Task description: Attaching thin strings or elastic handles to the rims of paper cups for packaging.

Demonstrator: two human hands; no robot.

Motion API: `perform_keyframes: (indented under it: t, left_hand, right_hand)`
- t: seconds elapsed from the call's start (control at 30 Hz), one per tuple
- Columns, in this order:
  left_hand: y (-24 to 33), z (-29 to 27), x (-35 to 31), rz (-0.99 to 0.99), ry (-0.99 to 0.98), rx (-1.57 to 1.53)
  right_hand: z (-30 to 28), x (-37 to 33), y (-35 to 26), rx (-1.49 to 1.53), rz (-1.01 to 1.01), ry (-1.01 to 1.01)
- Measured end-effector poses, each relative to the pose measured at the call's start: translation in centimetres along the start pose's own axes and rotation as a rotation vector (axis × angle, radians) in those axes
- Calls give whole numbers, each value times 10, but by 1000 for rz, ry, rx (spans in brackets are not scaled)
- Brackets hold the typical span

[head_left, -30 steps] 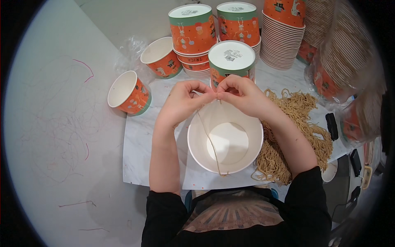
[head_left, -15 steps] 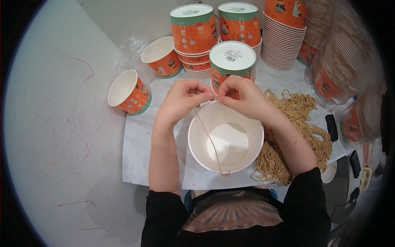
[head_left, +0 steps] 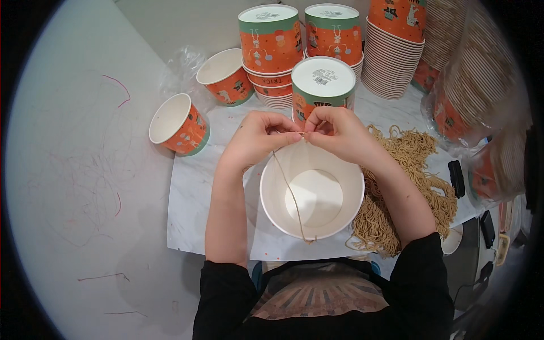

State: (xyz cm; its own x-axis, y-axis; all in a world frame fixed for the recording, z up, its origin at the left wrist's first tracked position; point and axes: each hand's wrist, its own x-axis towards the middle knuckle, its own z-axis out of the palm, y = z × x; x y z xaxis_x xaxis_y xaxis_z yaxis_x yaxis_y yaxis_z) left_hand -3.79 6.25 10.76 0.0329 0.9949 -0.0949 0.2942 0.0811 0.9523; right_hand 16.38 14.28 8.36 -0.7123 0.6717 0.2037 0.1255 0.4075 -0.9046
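A large paper bucket (head_left: 272,187), white inside, stands mouth up in front of me. Over its far rim my left hand (head_left: 263,136) and my right hand (head_left: 334,133) meet, thumbs and forefingers pinched together on a thin tan cord (head_left: 290,187). The cord runs from my fingers down across the bucket's mouth to the near rim, where a small knot shows. What the fingertips do at the cord's far end is mostly hidden. To the right, under my right forearm, lies a heap of cut tan cords (head_left: 411,153).
Upside-down orange and green paper buckets (head_left: 271,42) stand in stacks at the back. Two more buckets (head_left: 181,127) lie tilted at the left. Plastic-wrapped bucket stacks (head_left: 476,79) fill the right. Near them rests a black object (head_left: 456,178). A scribbled white wall (head_left: 90,170) bounds the left.
Both hands have shifted very slightly to the right, their fingertips closer together. Cord and bucket otherwise keep their places.
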Motion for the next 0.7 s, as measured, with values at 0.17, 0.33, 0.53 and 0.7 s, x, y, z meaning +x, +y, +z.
perform_keyframes:
  t: [0.17,0.33,0.53,0.7]
  left_hand:
    - [-3,-4,1,31,48,97]
    - [0,-11,-3,-12,51,118]
    - [5,-10,-7,-20,14,81]
    - [8,-4,-8,18,-23,-3]
  right_hand:
    - [-2,-1,-1,-12,15,-7]
    - [-5,-1,-3,-39,25,-36]
    - [-3,-4,-4,36,-47,-35]
    - [-1,-3,-5,-1,-84,-33]
